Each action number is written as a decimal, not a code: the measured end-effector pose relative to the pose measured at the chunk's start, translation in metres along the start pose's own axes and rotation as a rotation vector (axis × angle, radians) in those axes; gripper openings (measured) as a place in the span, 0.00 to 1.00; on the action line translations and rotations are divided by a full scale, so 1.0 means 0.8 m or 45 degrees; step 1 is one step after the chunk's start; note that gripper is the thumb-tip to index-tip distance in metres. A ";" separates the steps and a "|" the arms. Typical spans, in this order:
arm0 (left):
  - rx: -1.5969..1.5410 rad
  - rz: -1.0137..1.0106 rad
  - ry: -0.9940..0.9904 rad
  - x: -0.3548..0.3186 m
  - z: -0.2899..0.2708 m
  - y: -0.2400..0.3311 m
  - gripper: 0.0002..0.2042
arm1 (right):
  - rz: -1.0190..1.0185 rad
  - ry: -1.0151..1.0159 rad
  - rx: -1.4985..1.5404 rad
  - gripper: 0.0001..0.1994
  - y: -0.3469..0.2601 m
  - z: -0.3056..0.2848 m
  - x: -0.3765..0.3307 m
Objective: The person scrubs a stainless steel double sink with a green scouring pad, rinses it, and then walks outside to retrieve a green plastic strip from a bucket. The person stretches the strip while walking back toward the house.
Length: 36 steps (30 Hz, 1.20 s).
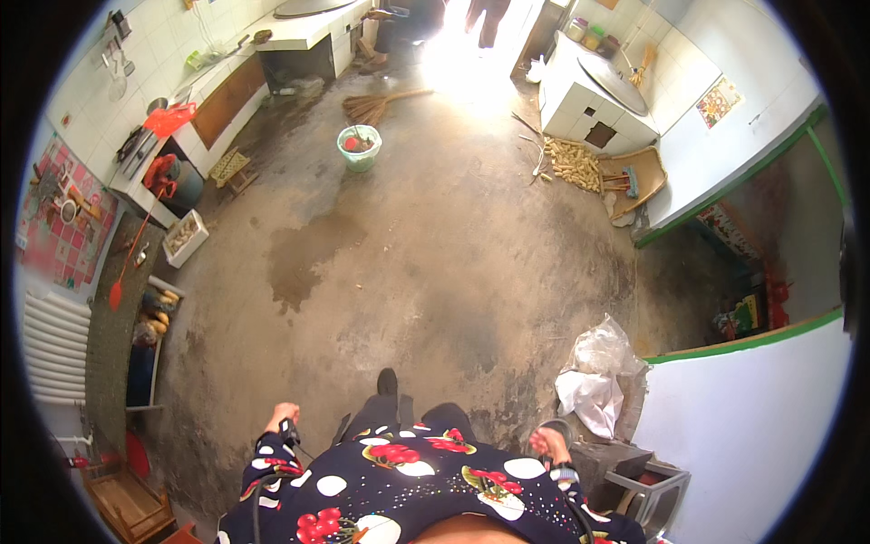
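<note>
My left hand (285,415) hangs beside my body with its fingers curled in and nothing visible in it. On the other side, my right hand (549,442) is also loosely curled, and I see nothing held. A round grey rim (562,424) shows just behind it; what it belongs to I cannot make out. Dark bands sit at both wrists, below patterned sleeves. One dark shoe (388,383) shows ahead of me on the concrete floor (426,272).
A pale green bucket (360,160) stands ahead, with a straw broom (373,109) beyond. Corn cobs (573,165) lie by the tiled stove (598,95). Plastic bags (594,390) and a metal-framed stand (654,490) are at right; a low stool (230,168) and white box (186,238) at left.
</note>
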<state>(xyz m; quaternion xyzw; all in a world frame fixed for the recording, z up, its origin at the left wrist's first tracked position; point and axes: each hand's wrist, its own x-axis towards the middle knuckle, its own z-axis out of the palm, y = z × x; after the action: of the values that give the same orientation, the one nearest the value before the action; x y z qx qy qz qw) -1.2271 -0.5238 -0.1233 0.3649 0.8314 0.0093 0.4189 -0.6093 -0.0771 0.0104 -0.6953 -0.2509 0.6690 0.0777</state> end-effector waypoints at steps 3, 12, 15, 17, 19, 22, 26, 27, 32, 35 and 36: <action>-0.571 -0.101 0.126 0.109 -0.124 0.055 0.03 | 0.022 0.137 0.025 0.11 0.006 0.014 -0.026; -1.101 -0.014 0.345 0.315 -0.349 0.221 0.05 | 0.030 0.098 0.123 0.09 -0.145 0.074 0.093; -1.111 -0.154 0.177 0.327 -0.388 0.238 0.05 | 0.158 0.063 0.060 0.06 -0.277 0.122 0.180; -1.218 -0.205 0.105 0.330 -0.395 0.242 0.06 | -0.162 0.022 0.037 0.10 -0.377 0.168 0.220; -1.228 -0.373 0.132 0.337 -0.392 0.235 0.06 | -0.275 -0.065 0.008 0.11 -0.492 0.210 0.251; -0.806 -0.475 -0.025 0.360 -0.376 0.205 0.10 | -0.482 -0.132 -0.176 0.15 -0.643 0.266 0.285; -0.913 -0.475 -0.050 0.428 -0.380 0.174 0.10 | -0.611 -0.022 -0.152 0.15 -0.750 0.301 0.332; -1.005 -0.532 -0.055 0.430 -0.386 0.171 0.10 | -0.593 -0.005 -0.124 0.14 -0.751 0.301 0.337; -1.087 -0.315 0.036 0.613 -0.514 0.282 0.09 | -0.023 0.025 0.199 0.12 -0.734 0.284 0.351; -0.154 0.024 0.065 0.752 -0.668 0.378 0.10 | 0.015 0.182 0.109 0.08 -0.737 0.288 0.346; -0.182 0.113 0.140 0.787 -0.714 0.413 0.09 | 0.069 0.266 0.121 0.09 -0.745 0.291 0.346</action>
<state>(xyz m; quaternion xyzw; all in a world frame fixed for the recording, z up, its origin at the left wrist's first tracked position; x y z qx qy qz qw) -1.6718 0.2716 -0.0811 0.3695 0.8334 0.1071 0.3967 -0.9871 0.5090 0.0064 -0.7632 -0.1906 0.6060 0.1181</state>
